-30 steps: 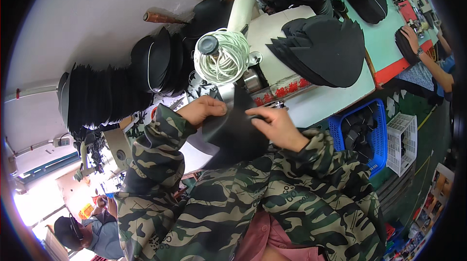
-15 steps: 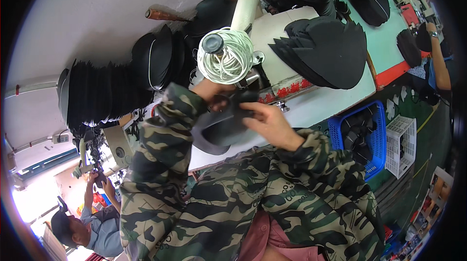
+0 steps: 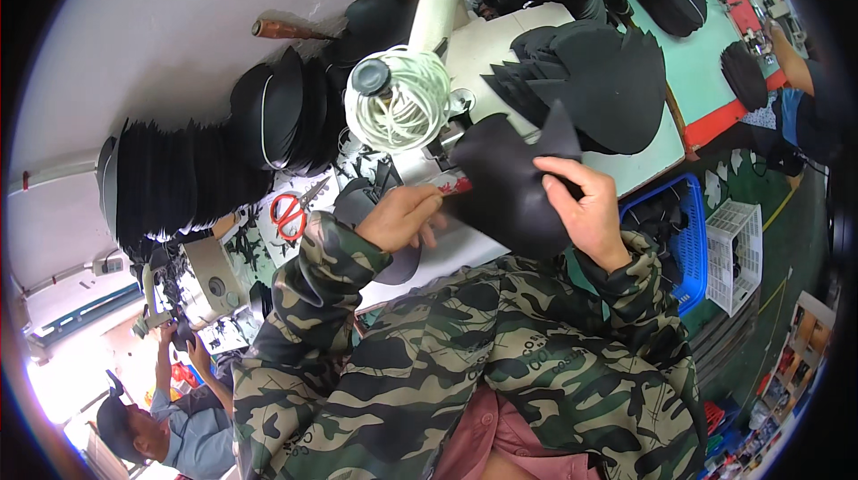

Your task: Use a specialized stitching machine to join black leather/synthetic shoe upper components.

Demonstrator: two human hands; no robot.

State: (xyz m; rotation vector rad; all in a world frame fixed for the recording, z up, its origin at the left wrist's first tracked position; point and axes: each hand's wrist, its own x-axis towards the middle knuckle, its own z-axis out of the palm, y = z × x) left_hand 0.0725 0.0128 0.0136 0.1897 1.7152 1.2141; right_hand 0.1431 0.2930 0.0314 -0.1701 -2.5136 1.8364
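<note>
Pinching a big, floppy black piece [image 3: 509,189], the right hand [image 3: 585,212] has its thumb and fingers on the right side of it. The black piece is up in front of the person, over the edge of the white table [image 3: 454,252], and part of it covers the near side of a pile of black pieces [image 3: 612,78]. The left hand [image 3: 398,219] is right by its lower left edge, with the fingers loosely bent. I cannot tell if they touch it. Another dark piece [image 3: 400,267] peeks out below the left hand. Scissors [image 3: 301,204] with red handles lie to the left. Above the hands is a bundle of white cord [image 3: 411,105] on a pale machine [image 3: 438,15]. A long row of black pieces [image 3: 188,181] stands by the wall. A blue basket [image 3: 695,243] is on the right, beside a white crate [image 3: 731,270].
</note>
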